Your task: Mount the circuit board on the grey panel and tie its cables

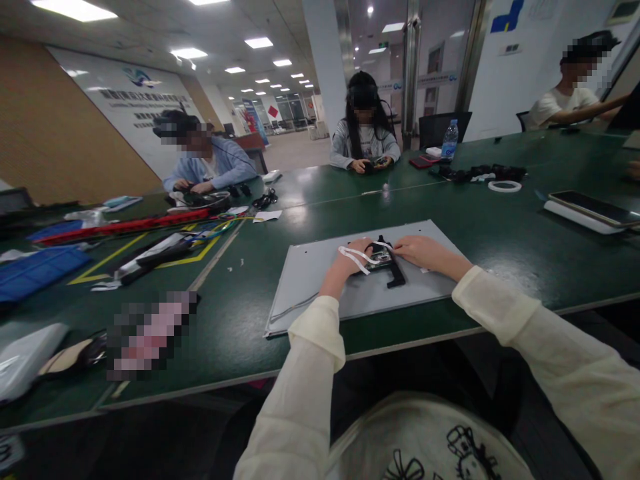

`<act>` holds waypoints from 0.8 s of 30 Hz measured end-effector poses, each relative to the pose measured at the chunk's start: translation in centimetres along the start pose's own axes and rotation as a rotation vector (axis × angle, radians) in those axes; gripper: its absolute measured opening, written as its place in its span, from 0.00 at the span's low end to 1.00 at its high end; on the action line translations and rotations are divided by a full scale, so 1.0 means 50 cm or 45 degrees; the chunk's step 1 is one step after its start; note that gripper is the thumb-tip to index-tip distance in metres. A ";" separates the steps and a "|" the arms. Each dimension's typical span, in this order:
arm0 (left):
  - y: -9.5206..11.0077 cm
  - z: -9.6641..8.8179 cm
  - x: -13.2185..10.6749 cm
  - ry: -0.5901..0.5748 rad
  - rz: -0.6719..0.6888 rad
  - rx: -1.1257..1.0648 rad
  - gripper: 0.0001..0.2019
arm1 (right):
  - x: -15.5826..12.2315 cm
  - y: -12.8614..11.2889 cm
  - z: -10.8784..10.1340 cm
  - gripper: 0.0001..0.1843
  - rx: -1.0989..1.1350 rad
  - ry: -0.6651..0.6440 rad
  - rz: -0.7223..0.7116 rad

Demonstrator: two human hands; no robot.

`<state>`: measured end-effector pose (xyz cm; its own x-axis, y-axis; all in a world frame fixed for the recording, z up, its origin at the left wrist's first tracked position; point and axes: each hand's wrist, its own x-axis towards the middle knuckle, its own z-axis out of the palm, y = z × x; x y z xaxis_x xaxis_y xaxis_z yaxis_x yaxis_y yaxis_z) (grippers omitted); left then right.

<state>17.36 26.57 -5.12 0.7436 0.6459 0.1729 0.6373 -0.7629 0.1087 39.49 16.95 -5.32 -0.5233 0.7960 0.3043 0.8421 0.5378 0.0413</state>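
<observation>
A black plastic frame with a green circuit board and metal parts [397, 275] lies on a light grey board [310, 275]. My left hand [345, 265] is closed on the frame's left edge, its fingertips partly hidden. White narrow strips [358, 253] run over the back of that hand, and one curves across the circuit board. Beside the frame's upper right, my right hand [417, 250] is pinched with its fingertips at the end of a white strip. A thin grey strip or cable [295, 307] lies along the board's lower left.
Left, a pouch [145, 263], blue trays [43, 270] and a pixelated pink item [157, 330] lie on the green table [225, 353]. Right, a phone [597, 207], white ring [505, 186] and water bottle [449, 140]. Several people sit around the table.
</observation>
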 end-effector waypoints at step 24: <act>0.015 -0.021 -0.013 0.039 -0.044 -0.050 0.18 | -0.010 -0.008 -0.005 0.18 0.267 0.049 0.148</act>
<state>17.16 25.55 -4.13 0.7144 0.6710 0.1985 0.6536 -0.7412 0.1532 39.46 16.25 -5.24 -0.4160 0.8468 0.3315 0.8486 0.4925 -0.1932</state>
